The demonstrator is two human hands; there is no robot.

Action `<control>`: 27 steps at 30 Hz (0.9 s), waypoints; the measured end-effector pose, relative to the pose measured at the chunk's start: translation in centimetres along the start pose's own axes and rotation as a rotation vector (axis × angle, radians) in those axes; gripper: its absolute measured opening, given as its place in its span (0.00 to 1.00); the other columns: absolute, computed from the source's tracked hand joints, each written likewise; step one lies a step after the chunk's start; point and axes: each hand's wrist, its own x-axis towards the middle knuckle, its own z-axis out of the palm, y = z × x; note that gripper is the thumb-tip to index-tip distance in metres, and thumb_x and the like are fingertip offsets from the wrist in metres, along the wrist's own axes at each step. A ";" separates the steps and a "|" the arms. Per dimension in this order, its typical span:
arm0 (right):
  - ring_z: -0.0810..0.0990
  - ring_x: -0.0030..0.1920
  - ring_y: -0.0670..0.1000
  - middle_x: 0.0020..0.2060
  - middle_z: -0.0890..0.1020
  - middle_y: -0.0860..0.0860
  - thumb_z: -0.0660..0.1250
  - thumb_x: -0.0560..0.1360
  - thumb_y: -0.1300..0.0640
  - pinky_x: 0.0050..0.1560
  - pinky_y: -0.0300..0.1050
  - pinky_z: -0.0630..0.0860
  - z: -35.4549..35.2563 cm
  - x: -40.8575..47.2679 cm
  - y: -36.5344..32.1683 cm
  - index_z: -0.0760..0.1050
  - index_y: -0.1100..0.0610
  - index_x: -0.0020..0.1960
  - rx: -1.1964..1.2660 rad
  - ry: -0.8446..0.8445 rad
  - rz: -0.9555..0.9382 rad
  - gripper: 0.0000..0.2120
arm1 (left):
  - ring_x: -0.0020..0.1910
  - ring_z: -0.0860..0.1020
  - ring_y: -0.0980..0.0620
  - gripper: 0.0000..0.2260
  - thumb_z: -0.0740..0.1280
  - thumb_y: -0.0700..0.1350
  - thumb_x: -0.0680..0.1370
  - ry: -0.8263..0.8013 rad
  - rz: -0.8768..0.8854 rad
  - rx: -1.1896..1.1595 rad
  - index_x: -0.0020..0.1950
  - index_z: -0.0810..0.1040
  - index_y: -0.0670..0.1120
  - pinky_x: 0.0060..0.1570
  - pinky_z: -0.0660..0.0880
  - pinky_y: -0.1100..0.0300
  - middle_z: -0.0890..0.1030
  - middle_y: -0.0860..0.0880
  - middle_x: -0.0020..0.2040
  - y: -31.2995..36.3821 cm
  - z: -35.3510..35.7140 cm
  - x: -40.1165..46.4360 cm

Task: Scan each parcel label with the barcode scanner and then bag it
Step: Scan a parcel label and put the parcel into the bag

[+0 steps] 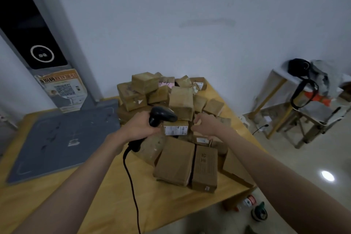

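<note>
Over the surface (117, 192), the left hand (139, 126) gripped the scanner (161, 115) aimed at a labelled parcel (175, 128) atop the pile, the right hand (204, 124) curled beside it, grip unclear; scanning seemed underway, bagging next.

Two bare hands are showing – the left hand (141, 125) and the right hand (202, 124) – and one black barcode scanner (161, 115) is sitting between them. The brown parcels (180, 103) are piling too thickly for an exact count – roughly twenty are showing. One wooden table (106, 195) is carrying one grey mat (62, 138).
</note>
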 end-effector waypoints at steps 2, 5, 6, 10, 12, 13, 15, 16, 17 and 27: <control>0.80 0.52 0.56 0.52 0.78 0.54 0.64 0.80 0.51 0.46 0.49 0.79 -0.9 1.9 -0.4 0.73 0.60 0.63 0.018 0.010 -0.009 0.16 | 0.33 0.79 0.50 0.07 0.72 0.42 0.72 0.061 -0.002 -0.051 0.39 0.75 0.46 0.35 0.74 0.53 0.79 0.47 0.34 0.2 -1.0 1.7; 0.82 0.49 0.55 0.52 0.78 0.53 0.64 0.80 0.50 0.39 0.48 0.84 -2.0 4.7 -0.7 0.73 0.56 0.63 0.064 0.027 0.007 0.15 | 0.28 0.79 0.55 0.05 0.71 0.41 0.73 0.117 -0.013 -0.104 0.38 0.77 0.46 0.32 0.75 0.59 0.81 0.50 0.30 0.5 -1.7 4.6; 0.81 0.49 0.55 0.53 0.78 0.53 0.64 0.80 0.50 0.39 0.48 0.84 -2.3 5.6 -0.7 0.72 0.56 0.64 0.088 0.027 0.022 0.16 | 0.27 0.79 0.56 0.05 0.70 0.41 0.74 0.129 -0.021 -0.123 0.38 0.79 0.45 0.32 0.74 0.62 0.82 0.49 0.30 0.7 -1.8 5.6; 0.81 0.53 0.59 0.63 0.76 0.58 0.64 0.81 0.50 0.49 0.55 0.84 -3.6 9.5 -0.2 0.69 0.60 0.71 0.147 0.039 0.056 0.22 | 0.30 0.80 0.58 0.04 0.70 0.42 0.74 0.174 -0.097 -0.209 0.40 0.83 0.43 0.34 0.72 0.63 0.84 0.49 0.33 1.3 -1.5 10.4; 0.80 0.56 0.58 0.68 0.73 0.57 0.63 0.81 0.50 0.51 0.55 0.83 -3.8 11.6 0.3 0.65 0.60 0.75 0.214 0.047 0.080 0.26 | 0.36 0.81 0.54 0.02 0.72 0.43 0.73 0.228 -0.148 -0.231 0.41 0.82 0.46 0.35 0.71 0.61 0.83 0.49 0.36 1.4 -1.0 13.0; 0.79 0.59 0.57 0.69 0.73 0.57 0.63 0.81 0.50 0.53 0.55 0.82 -3.9 12.7 0.5 0.63 0.61 0.76 0.240 0.042 0.088 0.27 | 0.37 0.80 0.52 0.03 0.72 0.43 0.73 0.251 -0.168 -0.240 0.41 0.80 0.46 0.34 0.71 0.60 0.82 0.49 0.36 1.4 -0.7 14.2; 0.78 0.59 0.57 0.66 0.75 0.56 0.63 0.81 0.51 0.56 0.56 0.81 -3.7 14.9 1.2 0.65 0.62 0.75 0.273 0.022 0.109 0.26 | 0.36 0.79 0.51 0.05 0.71 0.43 0.75 0.280 -0.204 -0.265 0.39 0.77 0.47 0.32 0.70 0.62 0.80 0.48 0.35 1.5 0.1 16.6; 0.79 0.56 0.55 0.60 0.77 0.55 0.63 0.81 0.52 0.55 0.55 0.82 -3.5 16.0 1.7 0.69 0.62 0.71 0.302 0.005 0.114 0.22 | 0.34 0.78 0.52 0.06 0.71 0.42 0.75 0.286 -0.229 -0.270 0.38 0.77 0.47 0.31 0.70 0.63 0.79 0.48 0.34 1.5 0.6 17.6; 0.79 0.50 0.53 0.54 0.78 0.53 0.62 0.81 0.53 0.52 0.53 0.83 -3.3 16.8 2.0 0.72 0.60 0.65 0.334 -0.010 0.122 0.16 | 0.34 0.78 0.52 0.07 0.70 0.42 0.75 0.284 -0.256 -0.272 0.38 0.76 0.46 0.31 0.71 0.63 0.79 0.48 0.33 1.5 1.1 18.7; 0.81 0.50 0.55 0.56 0.78 0.57 0.60 0.81 0.48 0.47 0.50 0.84 0.4 22.3 5.4 0.76 0.56 0.56 0.545 -0.070 0.190 0.13 | 0.40 0.76 0.54 0.04 0.71 0.44 0.74 0.152 -0.460 -0.411 0.42 0.77 0.47 0.34 0.67 0.61 0.78 0.50 0.38 -0.3 4.5 24.5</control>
